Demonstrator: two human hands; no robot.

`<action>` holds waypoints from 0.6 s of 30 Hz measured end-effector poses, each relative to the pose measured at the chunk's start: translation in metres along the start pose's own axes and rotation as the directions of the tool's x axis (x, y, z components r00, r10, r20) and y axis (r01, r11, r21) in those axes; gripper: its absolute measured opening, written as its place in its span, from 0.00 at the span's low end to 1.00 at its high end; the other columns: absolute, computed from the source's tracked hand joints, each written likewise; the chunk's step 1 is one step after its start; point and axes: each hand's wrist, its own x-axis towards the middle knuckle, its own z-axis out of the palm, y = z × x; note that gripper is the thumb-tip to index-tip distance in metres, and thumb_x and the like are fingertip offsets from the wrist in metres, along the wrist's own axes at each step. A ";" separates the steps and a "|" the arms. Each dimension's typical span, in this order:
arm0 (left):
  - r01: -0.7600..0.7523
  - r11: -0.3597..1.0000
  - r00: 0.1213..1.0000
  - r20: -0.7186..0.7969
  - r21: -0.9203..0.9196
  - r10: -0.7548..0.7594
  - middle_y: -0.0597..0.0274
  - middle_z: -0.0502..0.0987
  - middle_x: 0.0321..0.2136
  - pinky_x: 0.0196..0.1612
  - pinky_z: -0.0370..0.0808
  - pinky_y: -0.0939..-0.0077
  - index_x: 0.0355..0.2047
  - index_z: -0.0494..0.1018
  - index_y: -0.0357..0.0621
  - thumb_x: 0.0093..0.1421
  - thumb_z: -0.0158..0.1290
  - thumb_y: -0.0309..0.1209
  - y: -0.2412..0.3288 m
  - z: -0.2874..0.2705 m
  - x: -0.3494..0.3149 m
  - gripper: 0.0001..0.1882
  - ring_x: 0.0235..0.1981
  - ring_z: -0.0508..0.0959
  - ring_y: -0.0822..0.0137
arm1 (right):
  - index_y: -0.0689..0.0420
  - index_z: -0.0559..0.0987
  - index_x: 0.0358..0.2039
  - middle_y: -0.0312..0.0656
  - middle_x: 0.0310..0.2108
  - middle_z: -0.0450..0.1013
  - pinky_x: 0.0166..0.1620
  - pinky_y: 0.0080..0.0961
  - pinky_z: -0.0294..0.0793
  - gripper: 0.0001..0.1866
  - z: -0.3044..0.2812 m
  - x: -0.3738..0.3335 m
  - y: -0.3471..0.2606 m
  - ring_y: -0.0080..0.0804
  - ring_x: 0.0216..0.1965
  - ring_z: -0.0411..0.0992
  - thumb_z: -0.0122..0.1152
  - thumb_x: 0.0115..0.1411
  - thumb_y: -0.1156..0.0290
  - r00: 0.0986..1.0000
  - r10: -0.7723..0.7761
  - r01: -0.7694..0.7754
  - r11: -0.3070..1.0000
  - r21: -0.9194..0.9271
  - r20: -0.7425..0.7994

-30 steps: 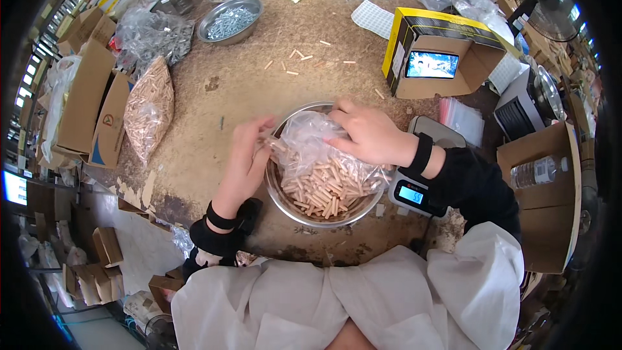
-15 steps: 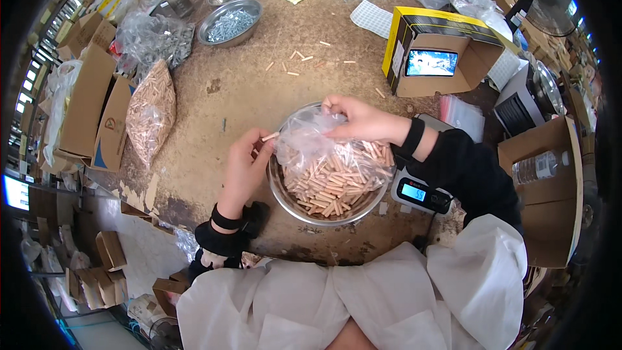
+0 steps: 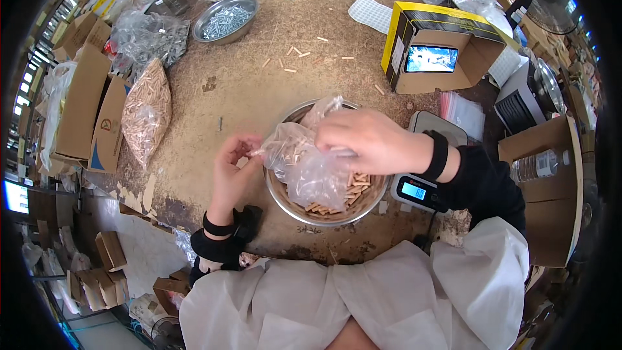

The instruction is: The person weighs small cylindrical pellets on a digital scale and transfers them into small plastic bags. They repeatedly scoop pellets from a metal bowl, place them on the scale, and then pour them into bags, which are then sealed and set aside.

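Dowel-filled bag [image 3: 148, 116] near the left edge of the desk [image 3: 194, 136]; a stretch of desk; left hand [image 3: 230, 170], fingers curled, contents unclear, at the left rim of the bowl [image 3: 278, 196]; clear bag [image 3: 313, 183] over the bowl, held by right hand [image 3: 376, 144]; scale [image 3: 420, 192] beside.

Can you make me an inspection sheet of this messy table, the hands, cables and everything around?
Surface: brown table, worn and stained.
Things: clear bag over a metal bowl holding wooden pegs; digital scale beside it.
Clutter: loose pegs, a full bag of pegs, small metal pieces in another bowl.
Hands: right hand grips the clear bag; left hand is at its left edge, hold too blurred to tell.
Cables: seemingly a thin dark cord near the scale.
Surroundings: fan at upper right; open carton on the right holding a clear bottle.
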 end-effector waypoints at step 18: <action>-0.283 0.859 0.919 -0.136 0.427 0.370 0.59 0.76 0.32 0.35 0.71 0.78 0.33 0.80 0.37 0.57 0.57 0.19 0.033 -0.001 0.001 0.04 0.32 0.75 0.66 | 0.60 0.74 0.26 0.42 0.22 0.71 0.30 0.31 0.70 0.06 -0.027 -0.008 0.031 0.37 0.27 0.72 0.63 0.55 0.73 0.900 0.381 -0.375 0.924 0.069 -0.213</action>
